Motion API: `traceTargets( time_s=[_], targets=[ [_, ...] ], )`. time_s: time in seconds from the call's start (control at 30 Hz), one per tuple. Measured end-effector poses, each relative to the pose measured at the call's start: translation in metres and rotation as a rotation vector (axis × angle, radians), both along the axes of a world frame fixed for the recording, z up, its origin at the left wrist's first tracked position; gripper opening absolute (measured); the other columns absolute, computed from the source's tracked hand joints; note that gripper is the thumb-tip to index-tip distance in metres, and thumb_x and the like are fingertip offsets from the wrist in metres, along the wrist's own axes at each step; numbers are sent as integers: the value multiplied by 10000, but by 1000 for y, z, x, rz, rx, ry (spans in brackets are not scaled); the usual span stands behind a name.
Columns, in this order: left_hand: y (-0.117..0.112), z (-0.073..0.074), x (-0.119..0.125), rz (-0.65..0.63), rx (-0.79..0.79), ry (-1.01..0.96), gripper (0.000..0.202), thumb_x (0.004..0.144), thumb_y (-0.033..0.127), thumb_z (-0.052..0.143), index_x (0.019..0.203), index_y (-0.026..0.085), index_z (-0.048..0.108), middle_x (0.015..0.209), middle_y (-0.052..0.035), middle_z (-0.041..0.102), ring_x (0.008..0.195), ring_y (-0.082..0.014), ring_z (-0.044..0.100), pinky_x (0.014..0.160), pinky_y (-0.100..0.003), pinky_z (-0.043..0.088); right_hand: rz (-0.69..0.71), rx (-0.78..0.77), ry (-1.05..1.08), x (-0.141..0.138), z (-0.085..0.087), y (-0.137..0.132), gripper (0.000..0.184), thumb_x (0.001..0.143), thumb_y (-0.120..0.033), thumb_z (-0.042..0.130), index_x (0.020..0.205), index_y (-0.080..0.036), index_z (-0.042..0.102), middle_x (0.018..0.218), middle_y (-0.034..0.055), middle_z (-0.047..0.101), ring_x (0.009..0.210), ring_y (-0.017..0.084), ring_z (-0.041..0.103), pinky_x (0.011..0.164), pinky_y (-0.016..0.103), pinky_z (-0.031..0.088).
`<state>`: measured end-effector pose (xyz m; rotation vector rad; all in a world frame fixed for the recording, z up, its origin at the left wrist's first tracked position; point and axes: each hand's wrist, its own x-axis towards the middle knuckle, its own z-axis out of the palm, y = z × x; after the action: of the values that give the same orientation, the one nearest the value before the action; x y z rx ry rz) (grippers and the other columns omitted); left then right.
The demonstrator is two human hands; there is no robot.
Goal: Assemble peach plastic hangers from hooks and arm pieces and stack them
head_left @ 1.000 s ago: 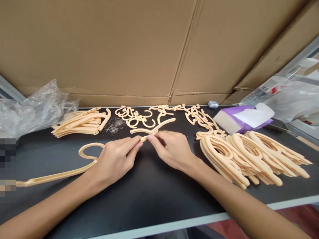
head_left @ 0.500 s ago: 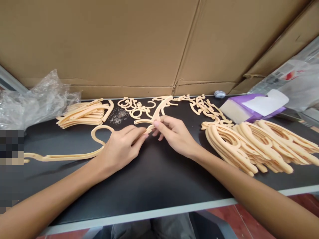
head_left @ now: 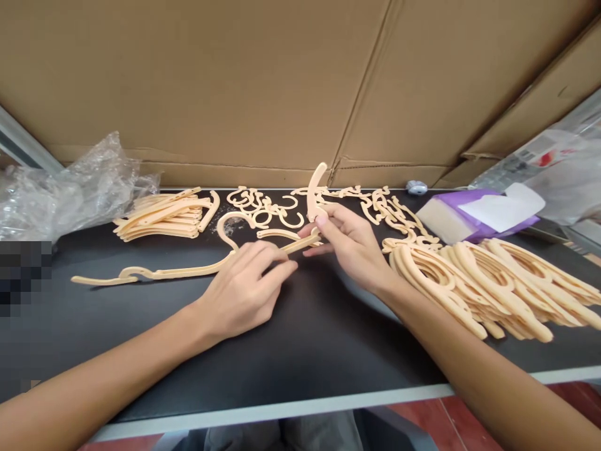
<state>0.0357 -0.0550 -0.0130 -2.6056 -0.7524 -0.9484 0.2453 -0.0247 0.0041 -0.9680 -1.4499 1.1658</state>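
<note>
My left hand [head_left: 246, 288] is closed on a long cream plastic hanger piece [head_left: 173, 270] that has a hook loop and stretches left across the black table [head_left: 291, 351]. My right hand [head_left: 350, 244] pinches a curved cream arm piece [head_left: 313, 191] that points up and away from me. The two pieces meet between my fingertips at the table's middle.
A fanned heap of hanger pieces [head_left: 488, 282] lies at the right. A stack of straight arms [head_left: 162, 216] sits at the back left, small hooks [head_left: 267, 210] at the back middle. Crumpled clear plastic [head_left: 70, 188] is at left, a purple-wrapped block [head_left: 474, 216] at right, and a cardboard wall [head_left: 282, 88] behind.
The curved arm in my right hand has swung from lying flat to pointing upward. My left hand has drawn the long hanger piece to the right, towards the middle.
</note>
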Motion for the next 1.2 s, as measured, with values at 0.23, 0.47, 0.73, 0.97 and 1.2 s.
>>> traceTargets(
  time_s=[0.23, 0.47, 0.73, 0.97, 1.2],
  targets=[
    [-1, -4, 1, 51, -100, 36, 173, 966, 133, 526, 983, 140, 698, 776, -51, 709, 706, -181, 647, 660, -332, 509, 11, 57, -159, 4, 1, 2, 257, 945, -401, 595, 1055, -191, 693, 913, 39, 700, 908, 187, 690, 825, 346, 611],
    [0, -9, -1, 82, -181, 39, 185, 967, 136, 511, 983, 146, 695, 863, -70, 738, 780, -195, 686, 735, -342, 547, 5, 24, -263, 9, 2, 6, 189, 904, -335, 576, 825, -189, 665, 842, 26, 684, 852, 185, 660, 797, 323, 547],
    [6, 5, -5, 274, 57, 80, 194, 938, 209, 553, 1032, 118, 697, 864, -107, 689, 812, -271, 643, 720, -403, 522, -69, 4, -224, 9, 4, 8, 168, 826, -279, 571, 711, -183, 648, 739, 24, 689, 702, 166, 645, 726, 299, 507],
    [19, 9, -16, 428, -16, 183, 340, 938, 403, 581, 1082, 121, 704, 1233, -203, 620, 1037, -344, 645, 848, -458, 531, -112, 51, -202, 10, 7, 6, 147, 779, -211, 575, 661, -178, 656, 703, 20, 682, 632, 153, 620, 650, 281, 493],
    [32, 7, -26, 443, -124, 81, 313, 946, 257, 561, 1209, 103, 634, 1119, -145, 676, 972, -276, 688, 825, -361, 557, -36, 94, -481, 12, 7, 3, 225, 833, -216, 507, 754, -182, 714, 736, 11, 699, 707, 171, 617, 656, 282, 456]
  ],
)
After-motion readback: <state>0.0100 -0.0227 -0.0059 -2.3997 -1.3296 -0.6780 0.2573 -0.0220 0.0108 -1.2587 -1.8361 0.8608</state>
